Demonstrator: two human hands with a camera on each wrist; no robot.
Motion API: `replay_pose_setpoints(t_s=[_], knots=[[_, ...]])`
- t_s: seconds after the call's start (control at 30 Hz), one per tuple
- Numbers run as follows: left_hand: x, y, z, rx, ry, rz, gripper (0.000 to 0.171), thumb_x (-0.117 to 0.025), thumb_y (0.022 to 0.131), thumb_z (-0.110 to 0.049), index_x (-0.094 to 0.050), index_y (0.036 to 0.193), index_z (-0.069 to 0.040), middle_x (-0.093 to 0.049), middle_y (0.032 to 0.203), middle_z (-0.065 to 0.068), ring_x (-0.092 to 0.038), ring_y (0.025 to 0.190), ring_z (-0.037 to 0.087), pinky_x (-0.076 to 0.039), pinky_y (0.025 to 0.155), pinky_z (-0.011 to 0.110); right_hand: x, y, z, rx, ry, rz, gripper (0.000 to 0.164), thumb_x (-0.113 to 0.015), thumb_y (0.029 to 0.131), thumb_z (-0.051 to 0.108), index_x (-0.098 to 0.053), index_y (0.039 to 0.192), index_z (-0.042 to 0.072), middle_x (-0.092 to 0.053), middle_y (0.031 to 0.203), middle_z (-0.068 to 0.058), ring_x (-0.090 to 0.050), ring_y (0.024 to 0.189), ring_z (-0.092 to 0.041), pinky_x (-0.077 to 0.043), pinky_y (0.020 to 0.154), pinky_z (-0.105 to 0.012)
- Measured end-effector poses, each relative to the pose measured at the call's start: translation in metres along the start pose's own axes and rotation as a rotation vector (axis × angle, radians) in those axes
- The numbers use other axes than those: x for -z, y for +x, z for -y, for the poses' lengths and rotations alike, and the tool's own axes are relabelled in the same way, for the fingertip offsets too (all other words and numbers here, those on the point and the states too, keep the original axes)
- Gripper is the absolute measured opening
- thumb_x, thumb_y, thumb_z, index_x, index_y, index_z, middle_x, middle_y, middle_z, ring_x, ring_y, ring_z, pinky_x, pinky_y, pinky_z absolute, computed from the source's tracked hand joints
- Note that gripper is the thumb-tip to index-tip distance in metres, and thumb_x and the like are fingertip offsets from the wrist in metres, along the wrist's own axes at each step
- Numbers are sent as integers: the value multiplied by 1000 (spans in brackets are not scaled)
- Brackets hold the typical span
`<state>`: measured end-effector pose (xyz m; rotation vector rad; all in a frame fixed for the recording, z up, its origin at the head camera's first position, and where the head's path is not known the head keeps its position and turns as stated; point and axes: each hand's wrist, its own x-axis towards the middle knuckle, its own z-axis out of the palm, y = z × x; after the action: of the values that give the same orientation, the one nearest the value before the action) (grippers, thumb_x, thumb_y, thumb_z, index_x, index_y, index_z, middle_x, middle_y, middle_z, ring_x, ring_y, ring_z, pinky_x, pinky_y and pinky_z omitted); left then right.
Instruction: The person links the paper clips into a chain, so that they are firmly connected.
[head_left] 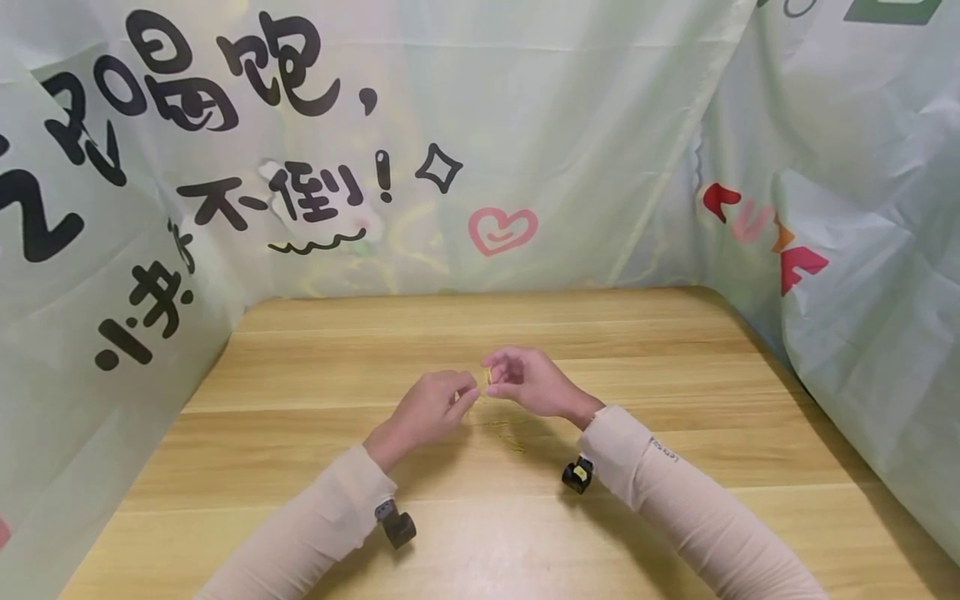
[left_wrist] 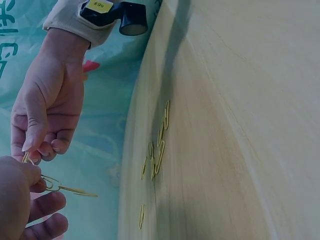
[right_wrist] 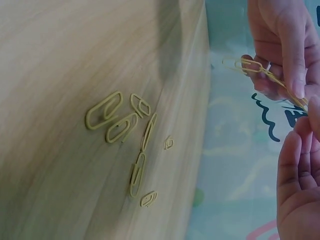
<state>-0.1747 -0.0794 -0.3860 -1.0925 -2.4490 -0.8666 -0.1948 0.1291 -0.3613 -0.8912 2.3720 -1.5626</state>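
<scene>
Above the table, my left hand (head_left: pixel 429 408) pinches a short chain of linked yellow paper clips (right_wrist: pixel 274 78) between thumb and fingertips. One end of the chain (left_wrist: pixel 77 191) dangles free below the fingers. Close beside it, my right hand (head_left: pixel 534 383) pinches a yellow paper clip (left_wrist: pixel 27 157) at the other end, the fingertips of both hands almost meeting. Whether that clip is hooked into the chain cannot be told. Several loose paper clips (right_wrist: pixel 148 132) lie scattered on the wood beneath the hands.
The wooden table (head_left: pixel 315 350) stretches out around both hands. Pale printed curtains (head_left: pixel 600 150) hang behind it and along both sides. Small black cameras are strapped at the left cuff (head_left: pixel 396 525) and right cuff (head_left: pixel 577 475).
</scene>
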Motion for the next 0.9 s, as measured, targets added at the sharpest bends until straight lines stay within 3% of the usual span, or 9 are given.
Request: replay_pose_setpoints(t_s=[0.33,0.9], knots=[[1,1,-3,68,-22,-5,16,-56,97,-12,-61,82,-10,-56,69,-6,-48,59,5,-45,55,19,-1,-3,-2,10,-29,31,31,-72,85,-1,-61,113,-4,-62,86,-5,-61,78,-17,-53,79,-31],[4,1,-3,72,-9,-18,14,-56,96,-11,-64,85,-7,-59,70,-4,-50,60,6,-45,56,19,3,-7,1,8,-88,41,30,-63,90,-3,-56,118,-7,-60,86,-6,-59,78,-17,-52,81,-34]])
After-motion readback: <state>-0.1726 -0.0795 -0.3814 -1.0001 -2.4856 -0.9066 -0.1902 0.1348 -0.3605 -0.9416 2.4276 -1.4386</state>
